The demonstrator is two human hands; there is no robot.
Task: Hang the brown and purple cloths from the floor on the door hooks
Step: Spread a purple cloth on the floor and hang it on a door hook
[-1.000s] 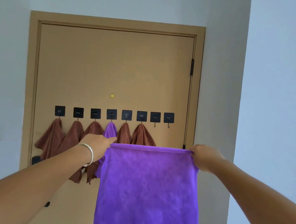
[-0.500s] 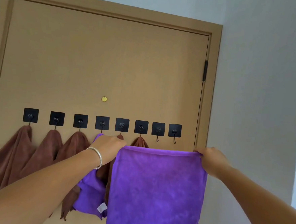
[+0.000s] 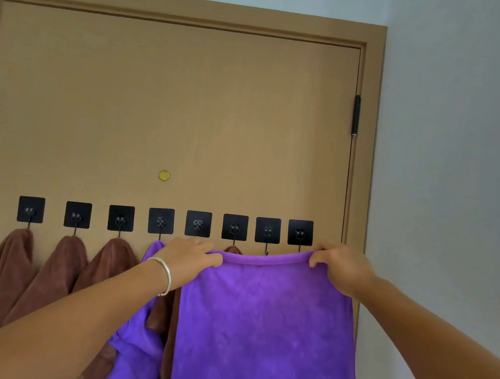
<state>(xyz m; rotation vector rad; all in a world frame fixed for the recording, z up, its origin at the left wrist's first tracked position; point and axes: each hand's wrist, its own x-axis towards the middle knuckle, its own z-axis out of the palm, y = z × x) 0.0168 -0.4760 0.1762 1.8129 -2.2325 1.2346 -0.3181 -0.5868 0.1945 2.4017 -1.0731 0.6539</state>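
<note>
Purple cloth hangs flat between our two hands, left and right, each pinching a top corner just under the two bare hooks, so its wide, straight edge might slip off a hook.

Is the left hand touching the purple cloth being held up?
Touching: the head view shows the left hand pinching the top hem of the purple cloth.

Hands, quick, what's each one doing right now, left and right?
Left hand: closed, fingers gripping the top edge of the purple cloth.
Right hand: closed, gripping the same cloth's top edge, just below the hooks.
</note>
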